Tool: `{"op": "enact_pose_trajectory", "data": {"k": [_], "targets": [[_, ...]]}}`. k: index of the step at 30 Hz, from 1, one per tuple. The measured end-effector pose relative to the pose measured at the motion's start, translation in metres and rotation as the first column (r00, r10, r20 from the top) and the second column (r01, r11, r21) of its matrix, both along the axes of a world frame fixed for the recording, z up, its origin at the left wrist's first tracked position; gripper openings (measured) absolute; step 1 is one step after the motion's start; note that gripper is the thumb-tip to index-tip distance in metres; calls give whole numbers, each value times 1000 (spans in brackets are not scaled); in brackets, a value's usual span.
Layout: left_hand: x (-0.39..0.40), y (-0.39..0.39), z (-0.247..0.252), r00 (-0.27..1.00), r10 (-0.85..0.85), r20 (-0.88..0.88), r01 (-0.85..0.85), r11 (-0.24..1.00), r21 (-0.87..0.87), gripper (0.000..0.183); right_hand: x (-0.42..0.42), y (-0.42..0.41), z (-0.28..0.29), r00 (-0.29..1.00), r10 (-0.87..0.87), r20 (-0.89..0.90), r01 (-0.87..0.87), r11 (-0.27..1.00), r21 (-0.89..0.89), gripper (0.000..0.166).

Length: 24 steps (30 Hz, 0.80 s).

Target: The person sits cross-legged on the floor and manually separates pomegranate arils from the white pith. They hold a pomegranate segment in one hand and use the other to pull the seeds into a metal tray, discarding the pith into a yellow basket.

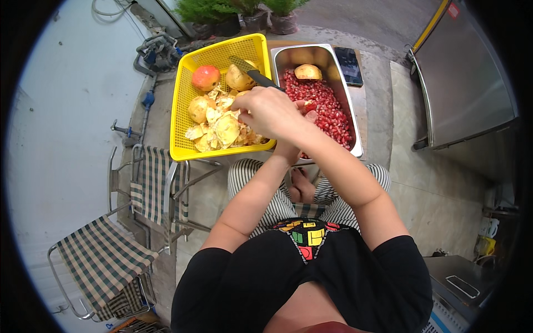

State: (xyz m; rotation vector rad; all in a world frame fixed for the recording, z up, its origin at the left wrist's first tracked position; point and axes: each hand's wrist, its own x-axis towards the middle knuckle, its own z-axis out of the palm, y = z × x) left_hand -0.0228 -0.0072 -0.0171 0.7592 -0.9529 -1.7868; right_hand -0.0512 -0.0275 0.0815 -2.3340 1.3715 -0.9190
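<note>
My forearms cross. My left hand (307, 114), partly hidden under my right wrist, holds a small pomegranate piece (309, 105) above a steel pan (357, 141) of loose red pomegranate seeds (329, 112). A cut pomegranate piece (308, 72) rests on the seeds at the far end. Over the right side of a yellow plastic basket (177, 125) is my right hand (266, 109), its fingers bent down near torn peel (227, 129). Whether it pinches anything is hidden. A kitchen knife (260, 78) with a black handle lies across the basket's rim, close behind my right hand.
In the basket sit a red pomegranate (206, 78) and yellowish ones (202, 109). A phone (348, 66) lies right of the pan. Checkered folding chairs (108, 262) stand at left, a steel cabinet (466, 79) at right. Potted plants (250, 12) are beyond the table.
</note>
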Motion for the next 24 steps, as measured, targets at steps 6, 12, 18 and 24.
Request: {"op": "enact_pose_trajectory", "data": {"k": [6, 12, 18, 24], "targets": [[-1, 7, 10, 984, 53, -167, -70, 993, -98, 35, -87, 18, -18, 707, -261, 657, 169, 965, 201, 11], [0, 11, 16, 996, 4, -91, -14, 994, -105, 31, -123, 50, -52, 575, -341, 744, 33, 918, 395, 19], [-1, 12, 12, 999, 39, 32, -30, 969, -244, 29, -115, 57, -64, 470, -362, 805, -36, 903, 427, 15], [-1, 11, 11, 997, 52, 49, -41, 976, -213, 27, -113, 59, -70, 405, -361, 840, -117, 891, 439, 14]]}}
